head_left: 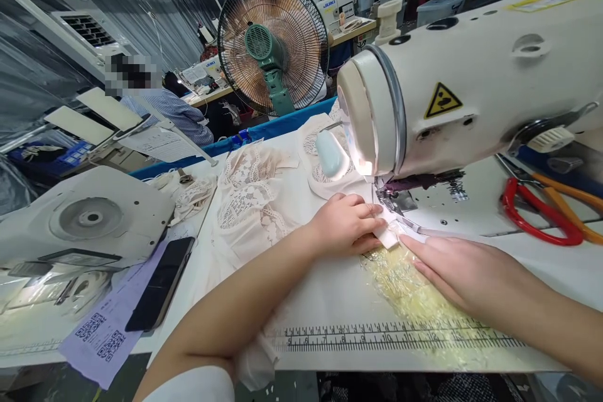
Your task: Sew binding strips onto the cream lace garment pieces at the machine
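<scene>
A small piece of white fabric point(389, 237) lies under the presser foot point(387, 193) of a white sewing machine point(452, 75). My left hand point(346, 223) presses its closed fingers on the fabric's left side, close to the needle area. From the right, my right hand point(464, 264) pinches the near edge of the same piece with its fingertips. Beneath my right hand spreads a loose heap of shiny, pale yellow strands point(400, 282), whose kind I cannot make out. Left of the machine head lie cream lace garment pieces point(257, 201). Some of the fabric is hidden by my fingers.
Scissors with red handles point(541, 220) lie right of the needle area. A printed ruler point(358, 337) runs along the front edge. On the left are a black phone point(162, 282), a purple paper point(101, 333) and another machine point(94, 217). A large fan point(273, 44) stands behind; a person in stripes point(169, 113) sits beyond.
</scene>
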The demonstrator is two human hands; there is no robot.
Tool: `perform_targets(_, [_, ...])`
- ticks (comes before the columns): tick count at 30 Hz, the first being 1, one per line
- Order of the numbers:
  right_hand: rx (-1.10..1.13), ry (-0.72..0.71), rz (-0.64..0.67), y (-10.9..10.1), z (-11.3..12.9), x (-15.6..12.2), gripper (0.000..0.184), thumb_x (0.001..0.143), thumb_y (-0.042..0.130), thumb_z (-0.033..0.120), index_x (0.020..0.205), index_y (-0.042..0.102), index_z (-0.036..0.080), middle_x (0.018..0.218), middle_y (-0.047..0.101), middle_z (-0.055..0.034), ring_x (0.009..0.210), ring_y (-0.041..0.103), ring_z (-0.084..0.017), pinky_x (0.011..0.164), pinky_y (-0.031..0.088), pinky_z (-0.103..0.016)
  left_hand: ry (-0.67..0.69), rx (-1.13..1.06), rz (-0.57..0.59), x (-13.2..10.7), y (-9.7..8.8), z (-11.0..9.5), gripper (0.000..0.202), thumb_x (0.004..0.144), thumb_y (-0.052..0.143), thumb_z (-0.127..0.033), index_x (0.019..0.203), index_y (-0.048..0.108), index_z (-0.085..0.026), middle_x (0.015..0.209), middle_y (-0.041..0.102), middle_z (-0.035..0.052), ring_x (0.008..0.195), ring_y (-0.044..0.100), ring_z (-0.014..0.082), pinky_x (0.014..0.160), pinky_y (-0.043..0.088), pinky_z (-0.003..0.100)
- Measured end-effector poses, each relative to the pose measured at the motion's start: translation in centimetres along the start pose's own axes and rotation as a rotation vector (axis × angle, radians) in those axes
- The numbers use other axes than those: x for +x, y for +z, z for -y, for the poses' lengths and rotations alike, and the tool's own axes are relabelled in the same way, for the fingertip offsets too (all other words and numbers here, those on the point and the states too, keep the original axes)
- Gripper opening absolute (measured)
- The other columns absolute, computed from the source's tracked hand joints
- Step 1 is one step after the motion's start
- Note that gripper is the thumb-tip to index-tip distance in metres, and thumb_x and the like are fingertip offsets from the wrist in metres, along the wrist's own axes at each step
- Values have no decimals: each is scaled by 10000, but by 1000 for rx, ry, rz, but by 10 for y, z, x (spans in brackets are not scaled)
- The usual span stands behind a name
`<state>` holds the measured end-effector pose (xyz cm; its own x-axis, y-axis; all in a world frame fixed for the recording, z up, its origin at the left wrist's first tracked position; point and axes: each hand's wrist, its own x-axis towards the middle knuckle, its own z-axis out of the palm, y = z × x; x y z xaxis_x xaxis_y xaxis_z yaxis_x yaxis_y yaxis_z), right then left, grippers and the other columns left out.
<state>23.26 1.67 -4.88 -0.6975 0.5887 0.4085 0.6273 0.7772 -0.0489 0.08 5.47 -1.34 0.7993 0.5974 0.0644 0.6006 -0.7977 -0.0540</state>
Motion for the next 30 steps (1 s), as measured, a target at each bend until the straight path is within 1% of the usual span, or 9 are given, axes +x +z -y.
perform_targets(3, [37, 5, -6, 2, -1, -4, 356, 915, 301, 239, 1089, 594, 137, 603, 607, -7, 551, 589, -175, 469, 403, -295, -3, 2, -3, 1, 0, 3, 422, 882, 388, -518, 1097, 619, -236, 1243, 582, 34, 956, 517, 233, 715, 376, 357])
perform_targets(6, [57, 9, -12, 3, -2, -6, 340, 916, 310, 237, 1079, 593, 142, 661, 637, -17, 599, 609, -183, 500, 425, -307, -11, 0, -16, 2, 1, 8, 414, 883, 393, -510, 1088, 622, -232, 1231, 591, 22, 979, 515, 236, 759, 387, 371])
perform_targets(12, [79, 26, -13, 4, -3, -5, 328, 907, 324, 233, 1063, 599, 147, 683, 638, -27, 570, 592, -180, 458, 395, -302, -39, -4, -10, 5, -1, 18, 404, 884, 407, -487, 1099, 621, -221, 1220, 595, 38, 1020, 513, 235, 881, 382, 389])
perform_targets(16, [86, 51, 45, 2, -2, -4, 333, 900, 329, 222, 1064, 612, 157, 665, 621, -31, 564, 585, -185, 461, 389, -299, -69, 13, 8, 6, -2, 24, 407, 879, 417, -483, 1111, 619, -216, 1188, 612, 48, 1035, 517, 246, 877, 395, 390])
perform_targets(21, [101, 65, 27, 2, -2, -3, 352, 898, 316, 219, 1028, 638, 163, 678, 630, -51, 543, 571, -181, 467, 390, -298, -114, 13, 11, 7, 1, 30, 442, 878, 406, -509, 1141, 602, -213, 1187, 608, 73, 1067, 510, 258, 859, 408, 402])
perform_targets(24, [87, 54, 11, 2, -2, -3, 354, 901, 311, 216, 1024, 638, 159, 681, 638, -55, 528, 564, -175, 451, 380, -291, -148, -8, 4, 4, 1, 29, 440, 865, 438, -510, 1142, 599, -208, 1172, 608, 86, 1086, 503, 265, 885, 400, 417])
perform_targets(27, [93, 43, 4, 1, -2, -3, 349, 904, 310, 209, 1028, 629, 146, 654, 625, -41, 512, 560, -172, 434, 372, -288, -206, -71, -32, -3, -2, 19, 385, 857, 477, -475, 1081, 616, -196, 1145, 606, 86, 1082, 509, 245, 922, 390, 407])
perform_targets(28, [101, 40, 2, 1, -2, -3, 346, 905, 309, 210, 1023, 628, 146, 635, 612, -31, 508, 559, -172, 431, 371, -288, -250, -94, -36, -6, -4, 15, 353, 862, 473, -457, 1030, 630, -189, 1116, 610, 84, 1050, 525, 232, 904, 405, 393])
perform_targets(30, [118, 35, 5, 1, -2, -4, 337, 907, 310, 215, 1001, 627, 151, 609, 589, -16, 505, 558, -170, 426, 368, -286, -401, -101, -23, -13, -8, 6, 327, 882, 437, -424, 879, 643, -171, 998, 623, 81, 946, 560, 215, 831, 443, 372])
